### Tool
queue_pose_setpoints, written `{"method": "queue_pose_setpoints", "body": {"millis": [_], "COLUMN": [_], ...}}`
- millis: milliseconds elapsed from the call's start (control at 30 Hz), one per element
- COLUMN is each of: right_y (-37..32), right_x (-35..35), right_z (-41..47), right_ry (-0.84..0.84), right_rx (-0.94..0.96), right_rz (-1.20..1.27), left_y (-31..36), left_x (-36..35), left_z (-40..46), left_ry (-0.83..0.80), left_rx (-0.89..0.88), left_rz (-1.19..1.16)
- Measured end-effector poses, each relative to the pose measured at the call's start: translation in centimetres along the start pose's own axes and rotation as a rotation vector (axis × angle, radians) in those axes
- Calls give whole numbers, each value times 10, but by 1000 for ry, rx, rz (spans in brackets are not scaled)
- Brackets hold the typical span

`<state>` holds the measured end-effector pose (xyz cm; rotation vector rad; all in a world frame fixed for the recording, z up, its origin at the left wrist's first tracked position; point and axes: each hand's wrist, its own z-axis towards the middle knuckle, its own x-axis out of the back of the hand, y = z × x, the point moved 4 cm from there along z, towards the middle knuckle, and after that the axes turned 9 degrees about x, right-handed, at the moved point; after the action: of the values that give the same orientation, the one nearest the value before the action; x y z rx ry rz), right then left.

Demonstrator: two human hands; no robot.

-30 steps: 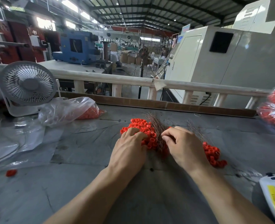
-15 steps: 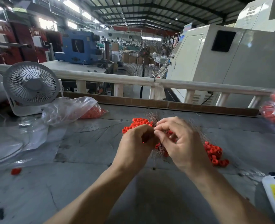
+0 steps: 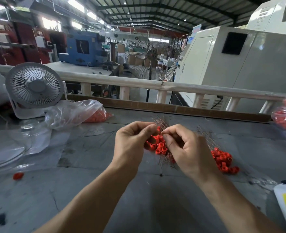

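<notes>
Bright daylight enters through skylights (image 3: 75, 5) and windows (image 3: 50, 25) far beyond the left hand (image 3: 130, 145) and right hand (image 3: 187, 148), glaring white. Soft shadows lie on the bench (image 3: 88, 190) beneath the forearms. Wide-angle distortion bows the railing (image 3: 139, 84); far edges blur.

A factory hall lies under a dark steel-truss roof (image 3: 155, 12), with daylight coming through skylight strips (image 3: 75, 5) at 11 o'clock. A cream railing (image 3: 139, 84) runs along the far edge of the grey worktable (image 3: 88, 190). Beyond the railing stand a blue machine (image 3: 81, 47) at 11 o'clock, a pedestal fan (image 3: 151, 56) at 12 and a cream machine cabinet (image 3: 223, 64) at 1. A white desk fan (image 3: 33, 84) sits at 10 o'clock.
</notes>
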<state>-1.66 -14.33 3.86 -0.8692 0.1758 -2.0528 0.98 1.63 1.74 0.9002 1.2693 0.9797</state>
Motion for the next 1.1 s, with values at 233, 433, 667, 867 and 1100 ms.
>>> {"method": "queue_pose_setpoints", "body": {"millis": [233, 433, 667, 867, 1100], "right_y": [0, -6, -8, -6, -5], "right_x": [16, 21, 17, 16, 16], "right_z": [-3, -3, -3, -3, -4], "right_ry": [222, 257, 203, 196, 161], "right_rx": [18, 54, 60, 67, 19], "right_rz": [-8, -103, -130, -148, -52], "left_y": [-7, -21, -25, -22, -11], "left_x": [32, 17, 12, 11, 8], "left_z": [16, 13, 16, 15, 5], "left_ry": [292, 196, 260, 284, 191], "left_rx": [-40, -131, -196, -214, -102], "left_rz": [474, 1198, 1337, 1269, 575]}}
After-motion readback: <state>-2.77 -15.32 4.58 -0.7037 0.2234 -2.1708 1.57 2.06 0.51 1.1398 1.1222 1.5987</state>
